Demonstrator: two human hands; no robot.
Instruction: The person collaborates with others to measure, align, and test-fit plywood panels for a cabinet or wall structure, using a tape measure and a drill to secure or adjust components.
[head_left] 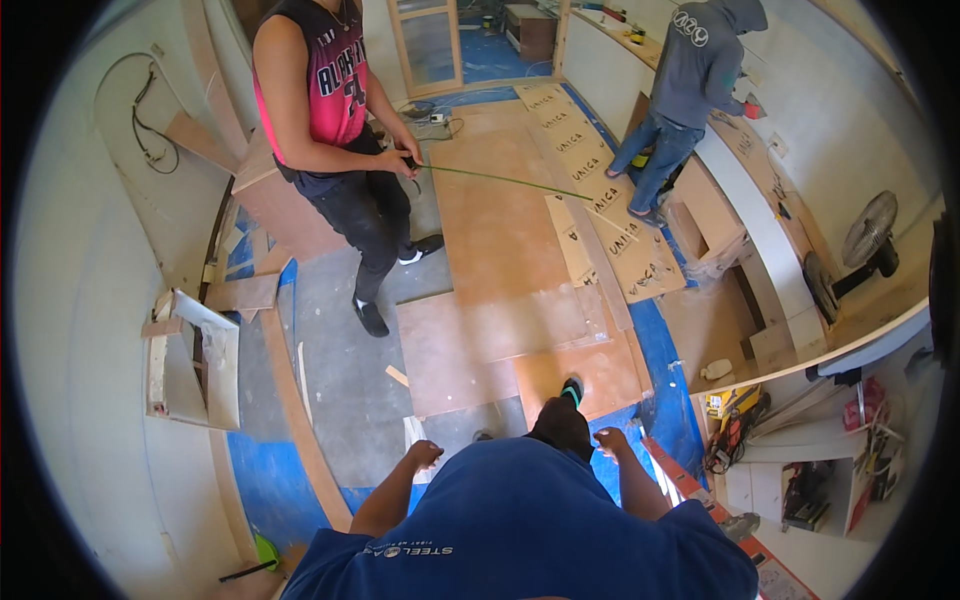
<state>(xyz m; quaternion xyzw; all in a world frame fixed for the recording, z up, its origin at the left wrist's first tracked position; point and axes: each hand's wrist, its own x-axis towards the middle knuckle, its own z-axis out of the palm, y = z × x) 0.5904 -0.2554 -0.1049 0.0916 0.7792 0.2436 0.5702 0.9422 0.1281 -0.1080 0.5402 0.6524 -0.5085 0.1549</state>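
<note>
Below the wearer's blue shirt, both hands hang free above the floor [350, 370]: the left hand [424, 453] is loosely curled and holds nothing, and the right hand [610, 440] is likewise half closed and empty, just above the near edge of the plywood sheets [500, 330]. Those sheets lie flat on the floor, overlapping one another, running from just ahead of the wearer's dark shoe [565, 400] toward the far doorway.

Judging by their look, the sheets are thin, stiff and broad; one would likely be light enough to lift but awkward, prone to flexing and sagging in the middle. A hold on two opposite long edges, hands well apart, seems soundest, and the cut edges may be rough or splintery on bare skin.

A small offcut [397, 375] lies on the grey floor just left of the sheets. Further along, a second person [340, 140] in a pink and black top holds one end of a thin green line [500, 180] stretched across the boards. A third person [680, 90] in a grey hooded top stands at the right-hand table [780, 260]. A fan [865, 235] sits near that table's right end.
</note>
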